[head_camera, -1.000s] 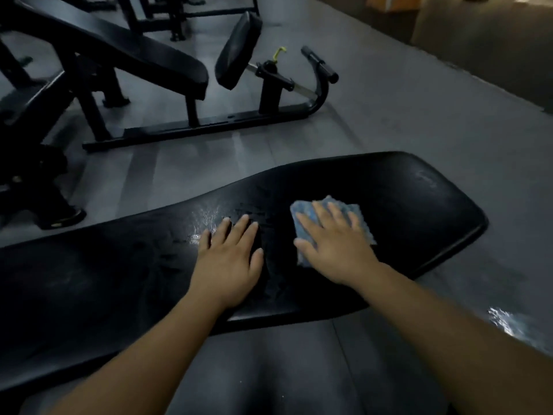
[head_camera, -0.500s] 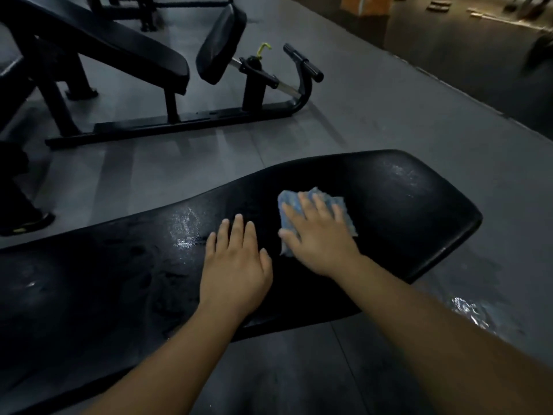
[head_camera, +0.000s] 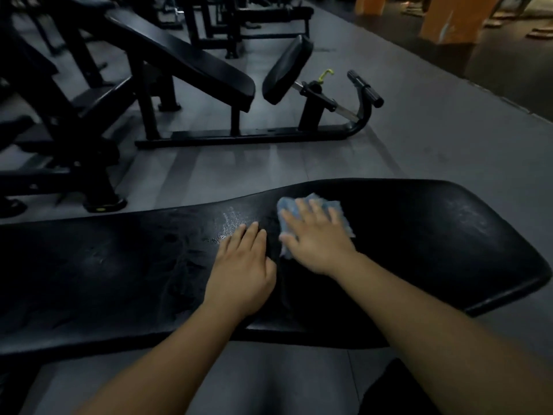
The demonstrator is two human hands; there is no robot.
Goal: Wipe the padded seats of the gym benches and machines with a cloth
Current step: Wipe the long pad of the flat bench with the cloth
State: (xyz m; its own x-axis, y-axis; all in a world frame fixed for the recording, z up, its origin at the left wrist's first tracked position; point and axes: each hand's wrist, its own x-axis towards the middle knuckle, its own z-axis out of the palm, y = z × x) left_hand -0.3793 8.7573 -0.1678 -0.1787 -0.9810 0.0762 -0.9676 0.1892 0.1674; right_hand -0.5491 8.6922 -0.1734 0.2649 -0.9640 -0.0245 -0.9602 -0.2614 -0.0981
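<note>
Right hand (head_camera: 317, 238), fingers spread flat, presses a blue cloth (head_camera: 287, 205) on the black padded seat (head_camera: 434, 235), now slid close beside the flat left hand (head_camera: 242, 271); wiping mid-seat continues

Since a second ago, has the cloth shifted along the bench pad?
Yes. The cloth under the right hand has slid left, closer to the wet patch on the bench pad.

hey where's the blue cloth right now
In the head view the blue cloth lies flat on the black bench pad, right of centre, pressed under the right hand, beside the left hand.
</note>
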